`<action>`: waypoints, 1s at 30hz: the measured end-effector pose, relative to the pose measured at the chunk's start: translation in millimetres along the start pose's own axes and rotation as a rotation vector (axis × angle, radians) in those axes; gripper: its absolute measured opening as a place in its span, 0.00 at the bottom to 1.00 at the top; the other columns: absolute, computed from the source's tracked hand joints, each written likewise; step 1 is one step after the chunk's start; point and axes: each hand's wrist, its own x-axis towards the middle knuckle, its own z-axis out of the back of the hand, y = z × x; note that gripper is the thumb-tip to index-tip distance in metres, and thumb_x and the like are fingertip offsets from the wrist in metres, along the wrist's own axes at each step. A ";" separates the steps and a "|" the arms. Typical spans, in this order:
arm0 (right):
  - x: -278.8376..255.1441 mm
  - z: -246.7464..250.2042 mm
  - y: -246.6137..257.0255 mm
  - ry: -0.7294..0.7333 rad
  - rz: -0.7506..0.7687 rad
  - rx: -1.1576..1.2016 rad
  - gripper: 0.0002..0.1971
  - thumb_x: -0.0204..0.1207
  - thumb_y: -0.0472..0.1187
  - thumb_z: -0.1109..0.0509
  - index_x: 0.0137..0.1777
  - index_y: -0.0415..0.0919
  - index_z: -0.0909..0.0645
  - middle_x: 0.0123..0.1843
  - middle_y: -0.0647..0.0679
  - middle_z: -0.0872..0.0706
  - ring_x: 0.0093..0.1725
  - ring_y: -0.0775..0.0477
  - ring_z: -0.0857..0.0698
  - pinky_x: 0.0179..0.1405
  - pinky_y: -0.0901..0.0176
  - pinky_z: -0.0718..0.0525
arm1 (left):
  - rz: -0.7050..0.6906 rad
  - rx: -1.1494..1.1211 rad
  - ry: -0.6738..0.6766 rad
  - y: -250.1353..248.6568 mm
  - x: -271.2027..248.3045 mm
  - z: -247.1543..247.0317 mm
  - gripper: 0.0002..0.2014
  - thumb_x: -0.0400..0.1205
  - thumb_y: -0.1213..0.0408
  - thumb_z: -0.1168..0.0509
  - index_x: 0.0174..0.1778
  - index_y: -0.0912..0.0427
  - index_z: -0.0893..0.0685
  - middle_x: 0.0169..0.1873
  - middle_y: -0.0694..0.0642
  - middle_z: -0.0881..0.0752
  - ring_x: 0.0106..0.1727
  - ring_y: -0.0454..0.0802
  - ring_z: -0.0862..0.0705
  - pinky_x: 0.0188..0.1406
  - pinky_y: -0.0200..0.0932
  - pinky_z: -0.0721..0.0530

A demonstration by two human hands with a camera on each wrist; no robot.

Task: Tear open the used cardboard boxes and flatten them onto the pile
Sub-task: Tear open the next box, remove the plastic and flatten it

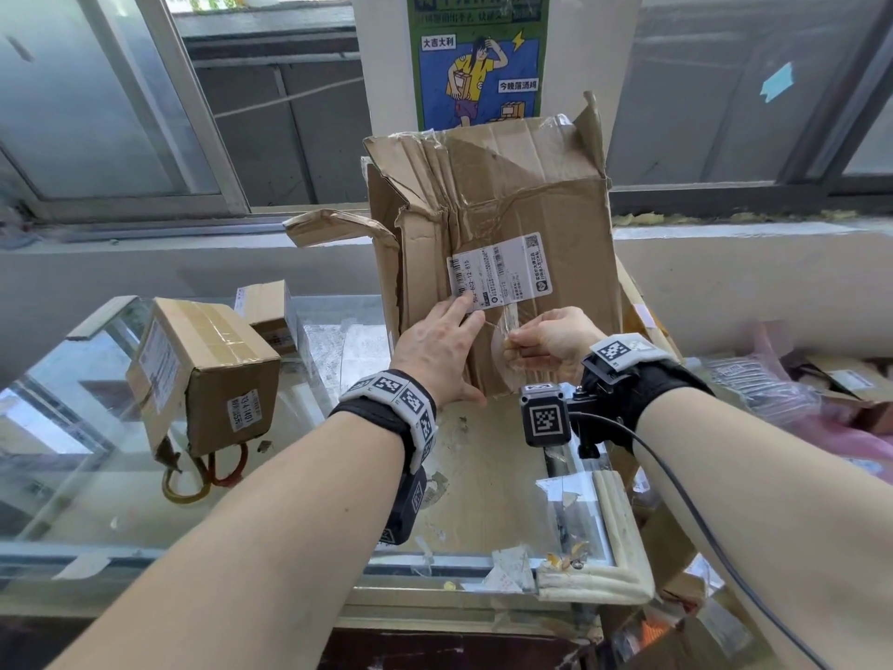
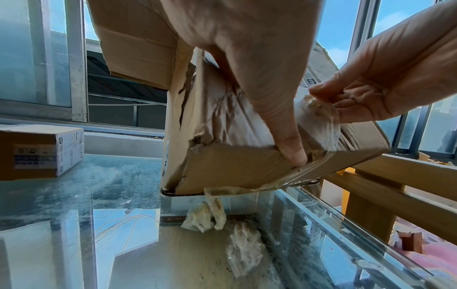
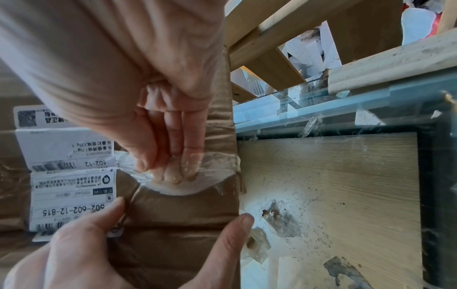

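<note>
While the left grip (image 1: 442, 348) presses flat on the box (image 1: 507, 224), the right grip (image 1: 548, 340) pinches blurred tape (image 2: 319, 109).

box (image 1: 507, 195): brown | label (image 1: 497, 270): white, black barcode | poster (image 1: 478, 60): green, blue, yellow

The shipping label (image 1: 497, 270) on the torn box (image 1: 526, 195) reads "602-12-815"; the poster (image 1: 478, 60) reads "大吉大利".
</note>
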 end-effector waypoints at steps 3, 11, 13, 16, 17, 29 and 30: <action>2.5 -6.2 -1.6 -0.130 0.060 -0.160 0.09 0.75 0.28 0.28 0.35 0.35 0.23 0.37 0.36 0.14 0.31 0.44 0.15 0.37 0.52 0.11 | 0.007 0.003 0.024 -2.8 2.4 -2.5 0.55 0.64 0.39 0.23 0.82 0.56 0.45 0.83 0.56 0.49 0.83 0.53 0.48 0.82 0.46 0.45; -3.4 -17.8 8.1 -0.379 0.194 -0.785 0.10 0.79 0.36 0.34 0.56 0.33 0.17 0.58 0.36 0.14 0.58 0.35 0.16 0.44 0.58 0.26 | -0.047 0.044 0.048 -0.2 -0.7 -8.3 0.59 0.68 0.39 0.26 0.84 0.56 0.56 0.84 0.56 0.61 0.84 0.50 0.58 0.81 0.44 0.55; -5.8 -18.8 11.0 -0.364 0.214 -0.844 0.12 0.80 0.37 0.36 0.58 0.32 0.18 0.60 0.35 0.15 0.60 0.33 0.17 0.46 0.56 0.26 | -0.043 0.045 0.055 0.7 2.5 -6.2 0.59 0.67 0.40 0.24 0.84 0.56 0.56 0.84 0.57 0.60 0.84 0.51 0.58 0.82 0.44 0.56; -3.9 -18.5 9.0 -0.359 0.215 -0.769 0.11 0.80 0.40 0.35 0.55 0.34 0.18 0.58 0.37 0.15 0.59 0.34 0.17 0.51 0.54 0.23 | -0.041 0.034 0.053 3.9 5.9 -5.2 0.60 0.66 0.41 0.24 0.84 0.56 0.55 0.84 0.57 0.60 0.84 0.51 0.58 0.83 0.45 0.54; -1.1 -18.0 7.9 -0.349 0.210 -0.701 0.08 0.79 0.39 0.35 0.51 0.35 0.18 0.55 0.37 0.13 0.56 0.35 0.15 0.52 0.52 0.20 | -0.039 0.031 0.054 4.7 5.8 -4.8 0.59 0.67 0.41 0.24 0.84 0.56 0.55 0.84 0.56 0.60 0.84 0.50 0.58 0.83 0.45 0.54; 5.4 -20.7 2.5 -0.217 0.139 -0.240 0.10 0.77 0.31 0.33 0.33 0.37 0.22 0.41 0.34 0.10 0.41 0.37 0.11 0.49 0.39 0.11 | -0.036 -0.016 0.028 10.0 -0.4 -11.5 0.54 0.74 0.48 0.27 0.84 0.57 0.58 0.84 0.53 0.61 0.84 0.48 0.58 0.81 0.40 0.58; 5.8 -20.4 2.7 -0.162 0.102 -0.139 0.10 0.78 0.29 0.34 0.35 0.34 0.22 0.42 0.34 0.11 0.38 0.39 0.12 0.47 0.42 0.11 | -0.033 -0.019 0.031 11.3 -0.8 -12.0 0.54 0.74 0.49 0.27 0.84 0.58 0.58 0.84 0.53 0.61 0.84 0.48 0.58 0.81 0.40 0.58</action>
